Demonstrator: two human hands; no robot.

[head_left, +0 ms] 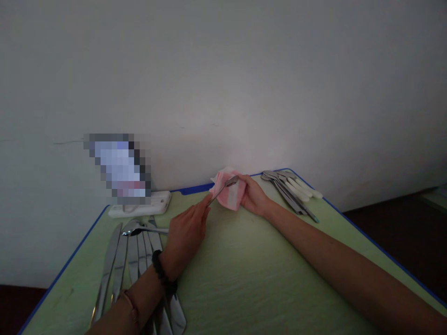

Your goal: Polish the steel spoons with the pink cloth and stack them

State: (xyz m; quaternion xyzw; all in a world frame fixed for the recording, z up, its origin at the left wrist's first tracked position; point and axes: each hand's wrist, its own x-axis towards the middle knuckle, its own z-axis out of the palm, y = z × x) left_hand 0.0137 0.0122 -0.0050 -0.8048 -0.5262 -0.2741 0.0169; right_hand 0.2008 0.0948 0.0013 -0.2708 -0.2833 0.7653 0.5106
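My left hand [188,225], with a dark beaded bracelet at the wrist, is closed around the handle of a metal spoon [218,191]. The spoon's bowl points up and to the right, in front of a pink and white cloth [231,199]. Closed on that cloth is my right hand [256,197], its fingertips close to the spoon's bowl; some of its fingers are hidden behind the cloth. Beneath my left forearm lie several metal knives [118,260], side by side. Another spoon [132,227] rests across their upper ends, partly covered by my left hand.
At the right back of the green table [251,274] lie several metal spoons [282,190] and white-handled cutlery [300,188]. A blurred-out screen [120,167] stands at the left back, by a white flat device [157,204]. A pale wall [279,93] rises directly behind the table.
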